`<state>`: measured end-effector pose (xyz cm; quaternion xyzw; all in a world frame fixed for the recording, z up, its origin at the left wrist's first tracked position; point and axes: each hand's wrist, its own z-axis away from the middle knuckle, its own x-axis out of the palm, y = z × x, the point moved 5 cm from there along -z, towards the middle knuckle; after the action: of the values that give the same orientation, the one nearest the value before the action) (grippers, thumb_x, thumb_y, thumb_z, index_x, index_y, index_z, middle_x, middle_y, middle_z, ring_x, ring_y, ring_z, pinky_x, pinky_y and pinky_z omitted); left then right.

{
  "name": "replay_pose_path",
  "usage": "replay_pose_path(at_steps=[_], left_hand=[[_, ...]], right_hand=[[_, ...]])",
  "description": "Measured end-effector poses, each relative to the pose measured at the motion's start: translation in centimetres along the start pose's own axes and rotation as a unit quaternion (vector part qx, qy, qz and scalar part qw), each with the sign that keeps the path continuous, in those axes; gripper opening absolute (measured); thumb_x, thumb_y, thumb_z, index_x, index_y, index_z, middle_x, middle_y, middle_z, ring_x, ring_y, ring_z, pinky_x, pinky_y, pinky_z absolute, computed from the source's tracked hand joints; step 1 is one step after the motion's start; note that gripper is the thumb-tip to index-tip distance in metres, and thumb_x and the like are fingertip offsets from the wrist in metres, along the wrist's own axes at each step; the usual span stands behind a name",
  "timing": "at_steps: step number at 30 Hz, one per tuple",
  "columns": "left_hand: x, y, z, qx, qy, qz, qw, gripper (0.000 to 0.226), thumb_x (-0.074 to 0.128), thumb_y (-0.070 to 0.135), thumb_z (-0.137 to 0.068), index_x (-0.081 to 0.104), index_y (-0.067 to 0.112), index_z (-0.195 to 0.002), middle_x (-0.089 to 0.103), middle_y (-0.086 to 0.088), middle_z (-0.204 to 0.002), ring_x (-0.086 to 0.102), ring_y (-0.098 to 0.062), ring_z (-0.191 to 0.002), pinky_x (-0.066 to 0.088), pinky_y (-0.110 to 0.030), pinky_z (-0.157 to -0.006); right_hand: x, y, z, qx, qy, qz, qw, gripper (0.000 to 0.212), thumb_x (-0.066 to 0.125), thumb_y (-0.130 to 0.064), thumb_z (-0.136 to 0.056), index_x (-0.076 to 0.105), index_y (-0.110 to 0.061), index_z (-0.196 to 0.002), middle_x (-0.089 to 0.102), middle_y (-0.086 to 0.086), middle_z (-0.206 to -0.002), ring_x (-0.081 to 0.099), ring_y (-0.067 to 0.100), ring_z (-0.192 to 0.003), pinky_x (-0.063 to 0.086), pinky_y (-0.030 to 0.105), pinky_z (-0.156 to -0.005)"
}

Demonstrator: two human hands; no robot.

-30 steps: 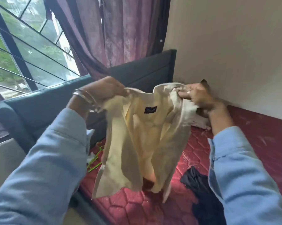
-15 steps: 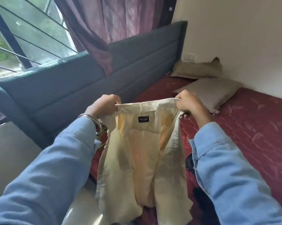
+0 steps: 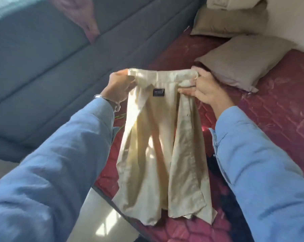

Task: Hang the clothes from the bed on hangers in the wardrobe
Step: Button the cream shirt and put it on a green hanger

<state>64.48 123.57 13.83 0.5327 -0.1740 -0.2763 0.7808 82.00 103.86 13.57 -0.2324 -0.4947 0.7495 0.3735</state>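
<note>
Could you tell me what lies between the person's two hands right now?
In the head view, the collar of the cream shirt stretches taut between the left hand and right hand, which grip its ends; a dark label sits just below.

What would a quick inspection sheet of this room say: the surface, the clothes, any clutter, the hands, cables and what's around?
Surface: maroon quilted mattress, bare of sheets.
Job's things: cream shirt held up by its collar, front open, dark label showing, hanging above the mattress edge. A bit of green hanger shows behind the left wrist. Wardrobe: not in view.
Clutter: two tan pillows at the head end; a dark garment is partly hidden behind the shirt's hem.
Hands: left hand and right hand each grip one end of the collar.
Cables: nothing seen.
Surroundings: grey-blue padded headboard, a curtain end draped over it, pale wall, pale floor.
</note>
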Motion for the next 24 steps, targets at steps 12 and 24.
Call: replay_pose_path(at_steps=[12, 24], left_hand=[[-1.5, -29.5, -5.8, -0.189, 0.027, -0.221, 0.956, 0.025, 0.054, 0.008, -0.094, 0.065, 0.003, -0.116, 0.062, 0.007, -0.080, 0.052, -0.019, -0.090, 0.038, -0.004, -0.047], [-9.4, -47.1, 8.9, -0.402, 0.238, -0.173, 0.867, 0.085, 0.085, 0.045, -0.057, 0.047, 0.005, -0.121, 0.059, -0.017, -0.118, 0.059, -0.038, -0.106, 0.047, -0.046, -0.094]], right_hand=[[-2.6, 32.7, -5.6, 0.144, 0.117, 0.229, 0.956, 0.030, 0.058, -0.013, -0.085, 0.063, -0.025, -0.112, 0.062, 0.001, -0.099, 0.059, 0.020, -0.089, 0.045, 0.031, -0.080], [-8.5, 48.0, 11.1, 0.330, 0.272, 0.378, 0.821, 0.061, 0.080, -0.040, -0.073, 0.050, -0.014, -0.119, 0.051, 0.015, -0.127, 0.044, 0.042, -0.119, 0.034, 0.059, -0.095]])
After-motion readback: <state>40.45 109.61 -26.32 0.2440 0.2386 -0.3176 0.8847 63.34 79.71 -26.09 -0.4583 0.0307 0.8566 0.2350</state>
